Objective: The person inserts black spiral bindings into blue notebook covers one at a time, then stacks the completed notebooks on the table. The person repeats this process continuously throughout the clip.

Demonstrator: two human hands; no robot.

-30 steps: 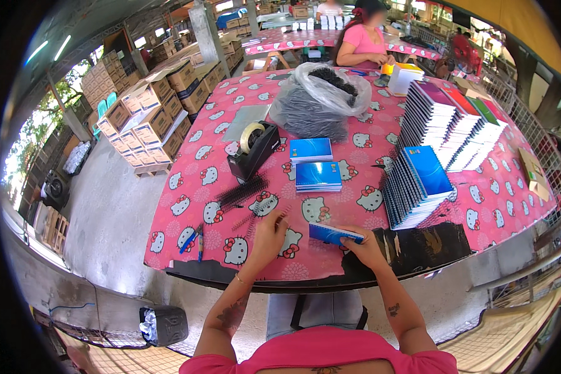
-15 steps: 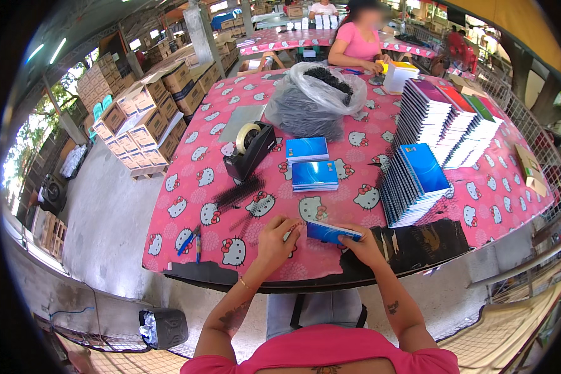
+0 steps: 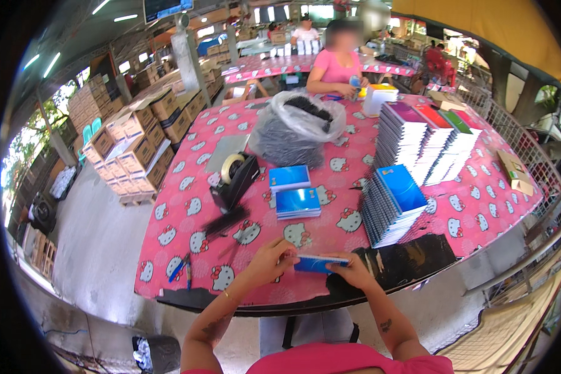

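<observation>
Near the front edge of the table, my right hand grips a small blue notebook by its right end, the cover tilted toward me. At the notebook's left end, my left hand has its fingertips pinched together; whatever is between them is too small to make out. Just beyond lie two short piles of blue notebooks. A tall stack of spiral-bound blue notebooks stands to the right of my hands. Black coils lie on the table left of the piles.
A black tape dispenser and a clear bag of black coils stand farther back. Purple, red and green notebook stacks fill the right side. Pens lie left. A co-worker in pink sits across the table.
The view has tilted up, so the table sits lower in it. My left fingers have come closer to the notebook's left end. The co-worker's hands have lifted, with something blue in them.
</observation>
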